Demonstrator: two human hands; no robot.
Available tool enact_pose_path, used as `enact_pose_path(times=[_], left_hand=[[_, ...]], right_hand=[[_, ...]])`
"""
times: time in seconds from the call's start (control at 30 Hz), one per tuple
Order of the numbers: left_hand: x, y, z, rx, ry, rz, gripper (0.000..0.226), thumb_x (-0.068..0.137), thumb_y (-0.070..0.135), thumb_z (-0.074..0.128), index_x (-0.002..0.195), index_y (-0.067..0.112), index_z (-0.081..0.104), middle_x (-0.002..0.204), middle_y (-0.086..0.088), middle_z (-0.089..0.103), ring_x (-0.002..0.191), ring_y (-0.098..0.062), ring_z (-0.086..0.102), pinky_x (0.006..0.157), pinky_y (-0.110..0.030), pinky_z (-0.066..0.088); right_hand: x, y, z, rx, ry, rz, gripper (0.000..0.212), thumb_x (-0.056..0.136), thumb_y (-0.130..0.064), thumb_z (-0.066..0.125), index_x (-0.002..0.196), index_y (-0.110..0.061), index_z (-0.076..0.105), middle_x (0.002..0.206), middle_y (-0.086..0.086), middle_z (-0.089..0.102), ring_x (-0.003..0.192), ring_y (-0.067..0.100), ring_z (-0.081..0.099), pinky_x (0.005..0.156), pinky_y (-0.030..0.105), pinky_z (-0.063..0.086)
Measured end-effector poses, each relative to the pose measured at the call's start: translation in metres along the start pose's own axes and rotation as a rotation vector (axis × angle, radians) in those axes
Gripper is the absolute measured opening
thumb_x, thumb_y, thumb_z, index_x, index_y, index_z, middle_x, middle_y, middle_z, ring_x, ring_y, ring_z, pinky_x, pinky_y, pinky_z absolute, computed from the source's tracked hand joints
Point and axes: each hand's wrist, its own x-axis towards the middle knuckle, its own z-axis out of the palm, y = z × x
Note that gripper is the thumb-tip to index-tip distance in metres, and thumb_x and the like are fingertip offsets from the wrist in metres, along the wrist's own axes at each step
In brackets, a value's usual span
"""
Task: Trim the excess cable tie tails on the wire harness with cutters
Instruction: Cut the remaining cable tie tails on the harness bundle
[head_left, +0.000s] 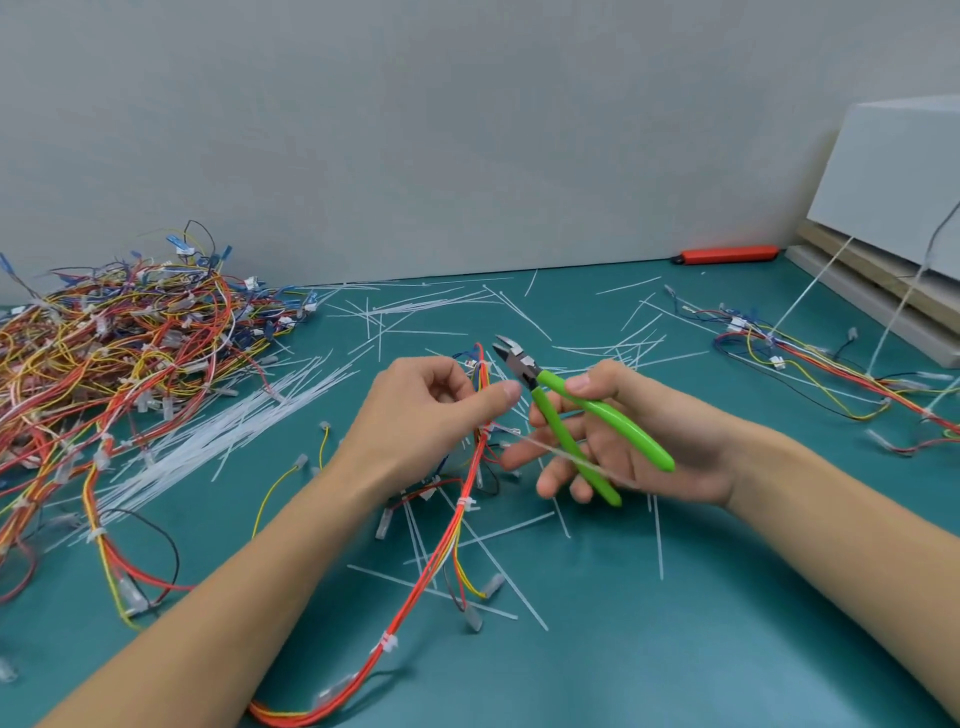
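The harness (457, 525) nearest shows clipped ties, the left hand (431, 410) pinching it while the right hand (618, 441) grips open-jawed cutters (566, 410) (cut tails (498, 545) litter the table (675, 649)), so more trimming likely remains.

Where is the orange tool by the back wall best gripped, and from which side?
Judging by its pose, grip the orange tool around the middle of its long body, coming down from above and the front. It lies flat on the table, lengthwise against the wall, so the back side is blocked; fingers should close across its narrow width. The dark tip at its left end looks too small to hold.
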Motion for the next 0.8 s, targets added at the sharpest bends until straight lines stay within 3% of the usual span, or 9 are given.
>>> enact_pose_path(times=[0.13,0.23,0.3,0.47,0.53,0.6,0.73,0.8], left_hand=[[-0.001,0.005,-0.002,-0.05,-0.143,-0.085,0.046,0.068,0.052,0.084,0.083,0.013,0.064,0.066,-0.009,0.069,0.048,-0.019,0.058,0.041,-0.025,0.042],[0.002,0.004,-0.006,-0.096,-0.187,-0.163,0.02,0.084,0.021,0.078,0.096,0.01,0.067,0.078,-0.007,0.078,0.062,-0.021,0.071,0.045,-0.023,0.046],[0.002,0.003,-0.006,-0.107,-0.186,-0.206,0.016,0.085,0.011,0.072,0.1,0.008,0.068,0.081,-0.006,0.079,0.065,-0.02,0.074,0.048,-0.023,0.047],[0.001,0.0,0.002,0.041,-0.18,-0.158,0.028,0.071,0.033,0.061,0.087,0.015,0.073,0.072,-0.002,0.074,0.057,-0.015,0.06,0.055,-0.029,0.049],[0.002,-0.003,0.001,0.078,-0.178,-0.125,0.019,0.076,0.033,0.065,0.085,0.018,0.073,0.065,-0.001,0.069,0.052,-0.015,0.055,0.053,-0.026,0.046],[0.002,-0.005,0.0,-0.021,-0.199,-0.131,0.006,0.085,0.023,0.069,0.084,0.02,0.073,0.066,-0.002,0.071,0.052,-0.016,0.055,0.05,-0.023,0.044],[0.004,-0.007,-0.002,-0.246,-0.159,-0.186,0.012,0.089,0.012,0.071,0.084,0.021,0.078,0.081,-0.014,0.077,0.073,-0.025,0.067,0.06,-0.028,0.051],[0.004,-0.007,-0.001,-0.362,-0.128,-0.226,0.012,0.089,0.009,0.072,0.085,0.018,0.079,0.084,-0.013,0.077,0.073,-0.023,0.07,0.061,-0.027,0.052]], right_hand=[[0.004,0.004,0.002,0.051,0.033,-0.007,0.033,0.083,-0.039,0.058,0.099,-0.017,0.076,0.096,0.006,0.065,0.075,0.019,0.059,0.064,0.029,0.048],[0.006,0.003,0.0,0.128,0.079,-0.029,0.038,0.075,-0.039,0.065,0.1,-0.011,0.073,0.09,0.005,0.061,0.069,0.018,0.053,0.062,0.029,0.041],[0.006,0.001,-0.001,0.17,0.075,-0.054,0.045,0.068,-0.042,0.072,0.1,-0.01,0.074,0.09,0.004,0.061,0.069,0.017,0.053,0.06,0.028,0.04],[0.005,-0.001,-0.001,0.217,0.108,-0.153,0.048,0.071,-0.042,0.067,0.105,-0.008,0.074,0.094,0.006,0.063,0.074,0.018,0.055,0.061,0.028,0.041],[0.006,0.0,0.0,0.245,0.139,-0.205,0.049,0.072,-0.042,0.065,0.106,-0.007,0.073,0.096,0.007,0.064,0.077,0.019,0.057,0.062,0.029,0.041],[0.007,0.0,0.001,0.256,0.164,-0.249,0.05,0.075,-0.042,0.063,0.109,-0.006,0.071,0.099,0.008,0.065,0.08,0.02,0.057,0.062,0.029,0.042],[0.006,-0.001,0.0,0.275,0.231,-0.303,0.052,0.074,-0.044,0.065,0.112,-0.008,0.067,0.11,0.012,0.068,0.085,0.021,0.059,0.063,0.029,0.044],[0.004,-0.003,-0.001,0.264,0.265,-0.323,0.052,0.075,-0.044,0.064,0.113,-0.009,0.067,0.118,0.013,0.07,0.086,0.02,0.061,0.065,0.03,0.045]])
